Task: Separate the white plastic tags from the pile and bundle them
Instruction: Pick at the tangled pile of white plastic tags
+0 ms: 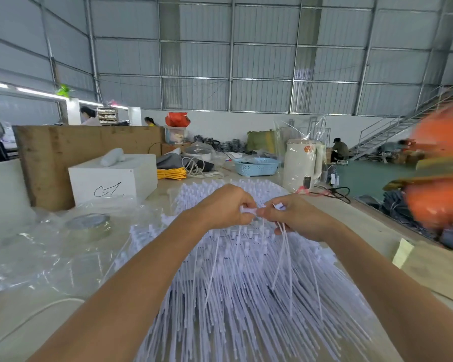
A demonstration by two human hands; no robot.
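Both hands meet above a big pile [246,296] of white tags that covers the table [24,322] in front of the person. The left hand [224,209] pinches the head ends of a few tags [249,210] between curled fingers and thumb. The right hand [296,218] grips several more tags, whose thin tails [283,254] hang down from it over the pile. The 2 hands touch at the fingertips. To the left lie clear plastic bags [37,257], a tape roll [89,223] and a white box [110,176]. Farther back sit a blue basket [256,166] and a white kettle [302,163].
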